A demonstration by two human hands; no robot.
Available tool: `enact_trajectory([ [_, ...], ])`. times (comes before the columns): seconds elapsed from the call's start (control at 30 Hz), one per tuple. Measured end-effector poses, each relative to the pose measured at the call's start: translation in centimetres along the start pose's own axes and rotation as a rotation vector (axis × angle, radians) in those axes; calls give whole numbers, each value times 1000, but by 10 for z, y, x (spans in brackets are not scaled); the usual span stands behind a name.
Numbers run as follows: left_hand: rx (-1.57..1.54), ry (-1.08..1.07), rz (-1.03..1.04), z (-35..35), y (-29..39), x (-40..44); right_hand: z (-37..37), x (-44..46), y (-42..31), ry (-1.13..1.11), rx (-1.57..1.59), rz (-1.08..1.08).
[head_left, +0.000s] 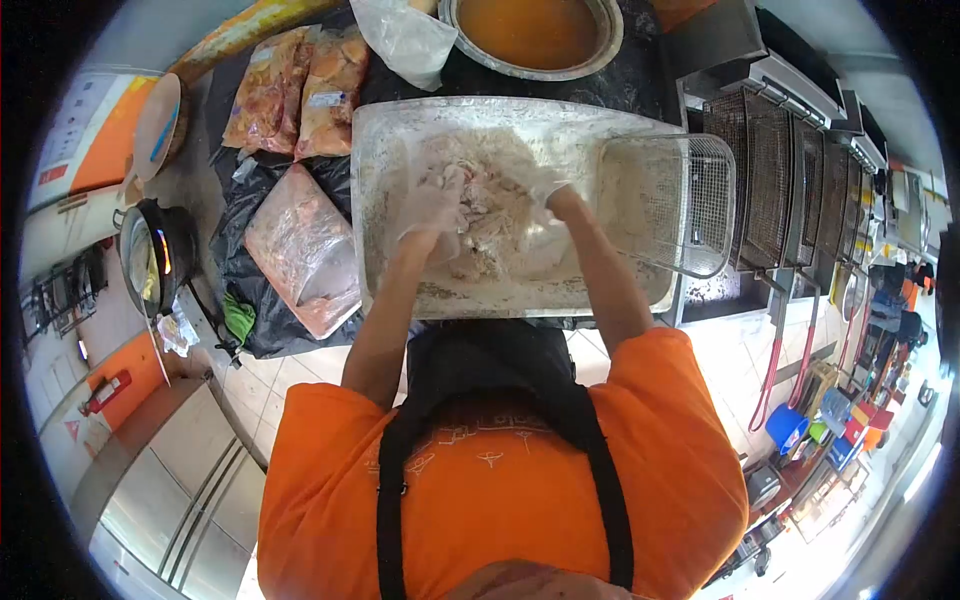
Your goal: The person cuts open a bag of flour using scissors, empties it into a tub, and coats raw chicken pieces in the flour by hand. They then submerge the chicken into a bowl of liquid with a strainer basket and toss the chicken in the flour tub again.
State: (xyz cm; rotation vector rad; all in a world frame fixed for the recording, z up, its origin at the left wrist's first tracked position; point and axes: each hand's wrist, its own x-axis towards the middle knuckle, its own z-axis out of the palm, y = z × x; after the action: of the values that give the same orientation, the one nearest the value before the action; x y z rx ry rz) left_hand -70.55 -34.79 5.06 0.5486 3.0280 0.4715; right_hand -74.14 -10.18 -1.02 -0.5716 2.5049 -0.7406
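A large metal tub lies in front of me, its inside coated with white flour. Flour-covered pieces, which look like raw meat, are heaped left of its middle. My left hand, in a loose clear plastic glove, is at the left side of the heap and touches it. On the heap's right is my right hand, gloved too and whitened with flour. Blur and flour hide the fingers of both hands, so their grip does not show. A wire fry basket rests over the tub's right end.
Behind the tub stand a bowl of orange-brown liquid and a white plastic bag. Bagged meat and a wrapped pink slab lie left, on black plastic. More fry baskets with red handles hang to the right.
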Motion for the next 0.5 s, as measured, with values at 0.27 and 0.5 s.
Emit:
enact_trajectory([
  [0.27, -1034, 87, -533, 23, 10, 32, 19, 14, -68, 109, 1322, -441],
  [0.5, -222, -43, 98, -68, 25, -12, -73, -24, -139, -206, -234, -131],
])
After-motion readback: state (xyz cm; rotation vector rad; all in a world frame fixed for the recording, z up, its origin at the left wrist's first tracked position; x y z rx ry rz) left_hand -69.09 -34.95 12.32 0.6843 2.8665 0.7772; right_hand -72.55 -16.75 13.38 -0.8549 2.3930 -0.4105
